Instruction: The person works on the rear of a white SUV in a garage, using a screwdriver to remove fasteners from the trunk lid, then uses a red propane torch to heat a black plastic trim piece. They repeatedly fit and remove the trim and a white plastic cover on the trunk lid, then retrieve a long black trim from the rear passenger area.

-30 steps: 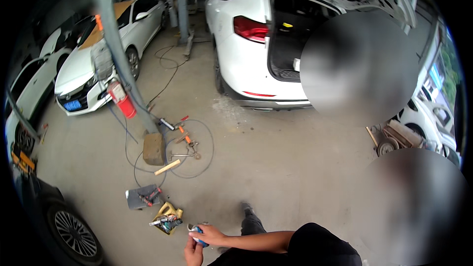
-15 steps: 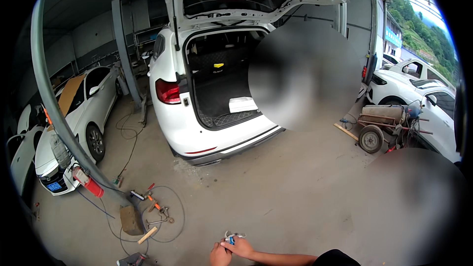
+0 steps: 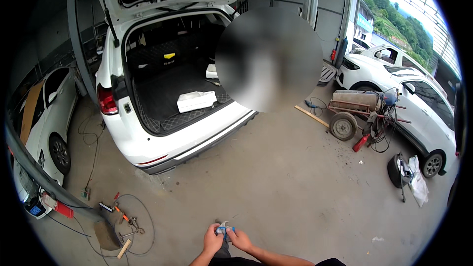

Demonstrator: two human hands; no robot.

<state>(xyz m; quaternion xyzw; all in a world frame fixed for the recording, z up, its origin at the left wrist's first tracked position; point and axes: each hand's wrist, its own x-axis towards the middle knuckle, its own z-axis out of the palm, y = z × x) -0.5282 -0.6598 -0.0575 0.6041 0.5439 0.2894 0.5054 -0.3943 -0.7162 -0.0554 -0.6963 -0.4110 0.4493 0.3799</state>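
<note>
Low in the picture, both forearms come in and my hands meet at a small blue-and-white thing [image 3: 224,228], too small to name. My left hand [image 3: 213,241] is closed on its left side. Opposite it, my right hand [image 3: 240,240] pinches the blue right part between thumb and fingers. Ahead stands a white car [image 3: 118,140] with its tailgate raised. In its open boot, a white package [image 3: 195,101] lies on the dark mat, near the sill.
Tools [image 3: 129,219], a wood block [image 3: 124,249] and a looped hose lie on the floor at left, by a lift post [image 3: 54,192]. A wheeled tank cart [image 3: 343,126] stands at right. A black bucket [image 3: 398,171] sits beside a white bag [image 3: 418,187]. A round blur hides part of the boot.
My view has swung right, showing more of the right side. My hands have drawn apart slightly around the blue-and-white thing, and both forearms now show.
</note>
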